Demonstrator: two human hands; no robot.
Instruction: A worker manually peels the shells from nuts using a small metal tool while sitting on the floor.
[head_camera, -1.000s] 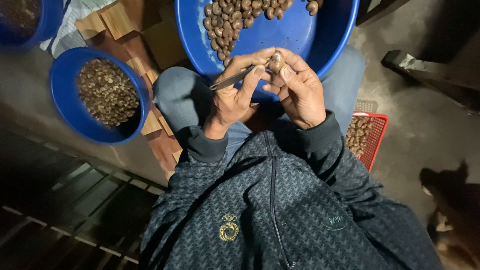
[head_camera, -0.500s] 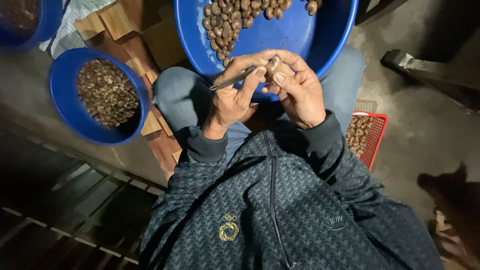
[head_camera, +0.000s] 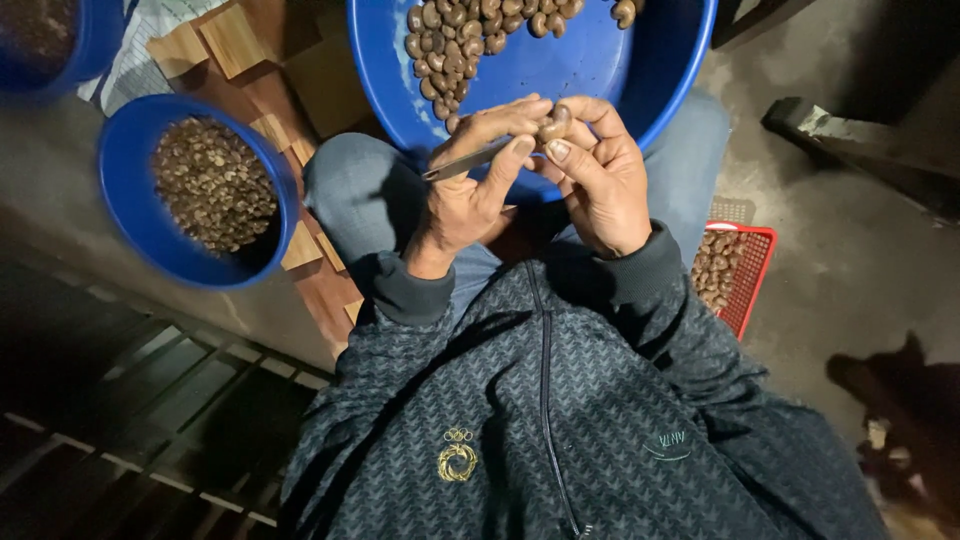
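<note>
Left hand (head_camera: 465, 200) closed around a thin metal blade (head_camera: 462, 163), tip against the nut. Right hand (head_camera: 600, 185) pinching a brown cashew nut (head_camera: 553, 126) between thumb and fingertips, touching the left. Just beyond both, large blue basin (head_camera: 610, 70) of nuts; far left of them, smaller blue bowl (head_camera: 130, 215); right of the right hand, red basket (head_camera: 752, 280).

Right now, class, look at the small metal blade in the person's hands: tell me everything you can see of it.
The blade is a thin, flat strip of grey metal with a dull shine. It lies at a slant across the left hand, pinched between thumb and fingers, its lower end sticking out past them. Its upper end is hidden where it meets the brown nut, which the right hand grips. It is held over the big blue basin. No separate handle shows.
</note>
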